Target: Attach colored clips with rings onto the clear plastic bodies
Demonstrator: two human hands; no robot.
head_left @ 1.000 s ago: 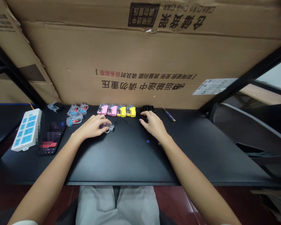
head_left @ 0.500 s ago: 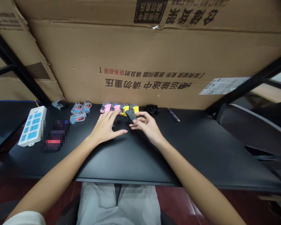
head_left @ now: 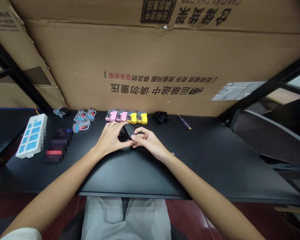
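My right hand (head_left: pixel 150 143) pinches a flat, dark rectangular piece (head_left: pixel 129 130) between thumb and fingers, tilted above the black tabletop. Facing it, my left hand (head_left: pixel 111 136) is curved with thumb and fingers apart. Its thumb tip reaches the right fingertips, and its index finger lies beside the piece's upper end; whether they touch is unclear. Small black parts (head_left: pixel 123 135) show in the gap between my hands, partly hidden. Just beyond them stand two pink-and-clear devices (head_left: pixel 116 115) and two yellow-and-clear devices (head_left: pixel 137 117) in a row.
Clear devices with red parts (head_left: pixel 82 120) lie to the left, near a white power strip (head_left: pixel 32 136) and a pixelated dark object (head_left: pixel 57 146). Black parts (head_left: pixel 161 117) and a screwdriver (head_left: pixel 184 122) lie at the back right. A cardboard sheet (head_left: pixel 140 53) rises behind the table.
My right hand has brought the dark piece left and toward me, close to my left hand. My left hand stays almost in place. The small black parts are now more covered.
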